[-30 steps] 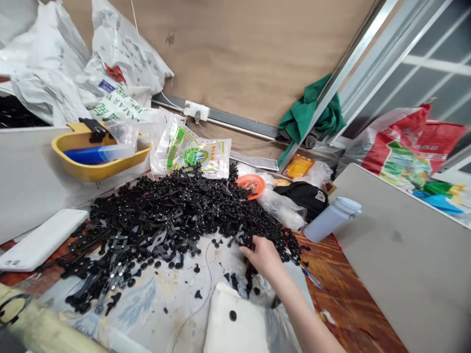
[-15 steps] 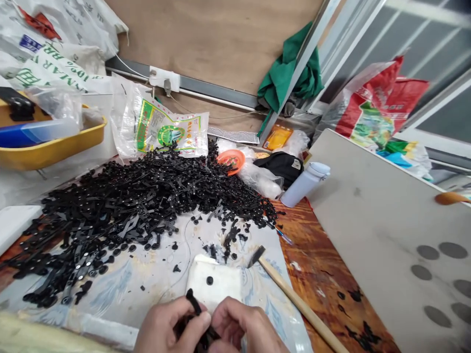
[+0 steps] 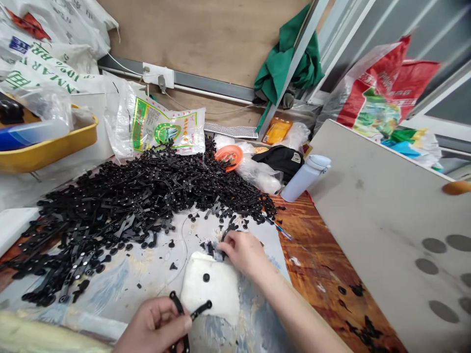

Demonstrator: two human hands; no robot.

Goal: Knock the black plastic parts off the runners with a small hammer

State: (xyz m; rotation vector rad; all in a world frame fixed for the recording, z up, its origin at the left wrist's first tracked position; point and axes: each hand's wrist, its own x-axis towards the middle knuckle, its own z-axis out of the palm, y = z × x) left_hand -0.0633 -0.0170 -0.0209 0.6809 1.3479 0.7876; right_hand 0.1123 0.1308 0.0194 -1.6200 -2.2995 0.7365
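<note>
My left hand (image 3: 156,323), low in the view, pinches a black jointed plastic strip (image 3: 200,310) with round ends; its links stick out past the thumb. Under the strip's free end lies a white block (image 3: 195,294) with a small round black piece (image 3: 206,278) on top. My right hand (image 3: 241,250) reaches beyond the block's far right corner, fingertips pressed together among loose black pieces (image 3: 210,248). Whatever sits between those fingertips is too small to make out. Behind both hands spreads a large heap of black plastic parts (image 3: 147,186).
A pale blue bottle (image 3: 306,179) stands right of the heap, near an orange dish (image 3: 228,158) and a pen (image 3: 282,230). A grey board (image 3: 375,211) leans along the right side. At left is a yellow tray (image 3: 73,144). Several black scraps (image 3: 366,333) lie on the wooden tabletop.
My right hand has left the left one and moved forward to the loose pieces, its forearm now covering the hammer. My left hand keeps the strip, whose links are now spread apart.
</note>
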